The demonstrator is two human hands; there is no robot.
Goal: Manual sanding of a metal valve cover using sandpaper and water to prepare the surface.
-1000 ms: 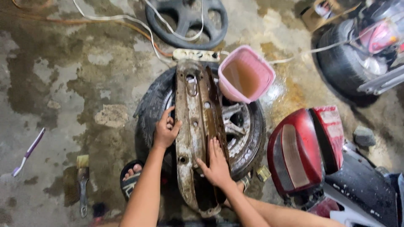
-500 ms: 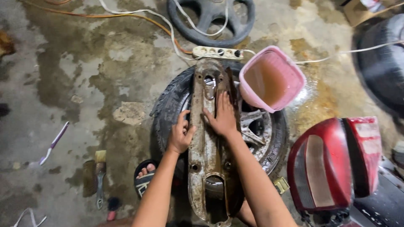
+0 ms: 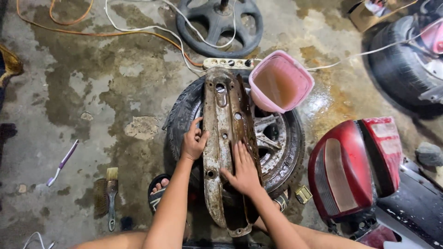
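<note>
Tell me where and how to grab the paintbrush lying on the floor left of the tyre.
Take the paintbrush by its slim handle, coming straight down from above. It lies flat on the concrete floor, bristles toward the top of the view, handle end nearest the person, apart from the purple toothbrush, so a pinch across the handle's sides probably suits best.

Stained wet concrete floor (image 3: 83, 92); orange cable (image 3: 92, 33) and white cord (image 3: 138, 27) trailing across.

Light is even and fairly bright, falling from above, with soft short shadows. Glare shines on the wet floor (image 3: 330, 99) at upper right. The centre is sharp; the corners darken slightly and the frame bends outward at the edges, wide-angle style.
</note>
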